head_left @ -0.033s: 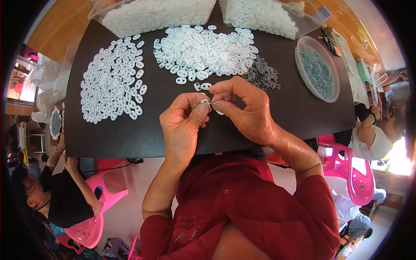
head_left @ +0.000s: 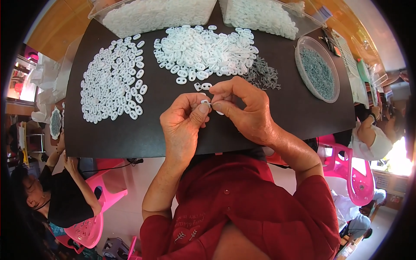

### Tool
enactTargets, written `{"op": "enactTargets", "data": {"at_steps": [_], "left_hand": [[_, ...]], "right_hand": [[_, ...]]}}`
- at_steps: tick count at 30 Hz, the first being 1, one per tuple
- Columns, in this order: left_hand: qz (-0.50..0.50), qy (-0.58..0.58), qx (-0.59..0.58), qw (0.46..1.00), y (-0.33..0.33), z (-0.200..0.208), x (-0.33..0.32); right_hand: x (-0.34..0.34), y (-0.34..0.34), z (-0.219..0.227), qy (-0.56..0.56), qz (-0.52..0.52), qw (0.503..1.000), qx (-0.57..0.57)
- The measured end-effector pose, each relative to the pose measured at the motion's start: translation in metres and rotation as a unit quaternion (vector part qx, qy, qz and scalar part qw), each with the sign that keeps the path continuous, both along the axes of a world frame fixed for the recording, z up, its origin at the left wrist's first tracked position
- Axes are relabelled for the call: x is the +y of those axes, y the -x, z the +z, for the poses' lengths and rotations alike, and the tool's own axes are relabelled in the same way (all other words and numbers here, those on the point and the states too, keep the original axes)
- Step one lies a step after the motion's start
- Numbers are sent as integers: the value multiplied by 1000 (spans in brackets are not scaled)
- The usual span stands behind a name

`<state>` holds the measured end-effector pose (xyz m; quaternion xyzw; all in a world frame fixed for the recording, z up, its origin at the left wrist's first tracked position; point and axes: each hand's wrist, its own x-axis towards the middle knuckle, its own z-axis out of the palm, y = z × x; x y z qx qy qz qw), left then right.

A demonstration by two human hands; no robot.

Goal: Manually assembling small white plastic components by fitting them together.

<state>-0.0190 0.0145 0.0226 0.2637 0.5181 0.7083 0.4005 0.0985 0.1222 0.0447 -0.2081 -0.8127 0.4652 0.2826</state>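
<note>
My left hand (head_left: 182, 121) is closed, its thumb and forefinger pinching a small white oval plastic piece (head_left: 204, 101). Against it, fingertips nearly touching, my right hand (head_left: 249, 112) pinches a tiny grey piece (head_left: 210, 104), mostly hidden by the fingers. Part of another white piece (head_left: 219, 113) shows below my right thumb; whether it is held or lying on the table I cannot tell. Just beyond the hands lie a few white two-holed ovals (head_left: 206, 86). Farther off is a heap of the same ovals (head_left: 203, 50), with a pile of thin grey pieces (head_left: 262, 73) at its right.
White two-holed ovals (head_left: 110, 82) spread over the left of the dark table (head_left: 125, 138). At right stands a round clear tub (head_left: 333, 97) of grey-green pieces. Two clear bins (head_left: 318, 28) line the back. Pliers (head_left: 331, 43) lie at far right. People sit on both sides near pink chairs (head_left: 353, 182).
</note>
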Motion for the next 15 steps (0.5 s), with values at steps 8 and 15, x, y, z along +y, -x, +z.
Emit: {"op": "enactTargets", "data": {"at_steps": [8, 15], "left_hand": [[26, -2, 70, 997, -5, -4, 0], [72, -27, 137, 988, -9, -10, 1]], "right_hand": [[0, 2, 4, -9, 3, 1000, -29], [2, 7, 6, 123, -8, 992, -28]]}}
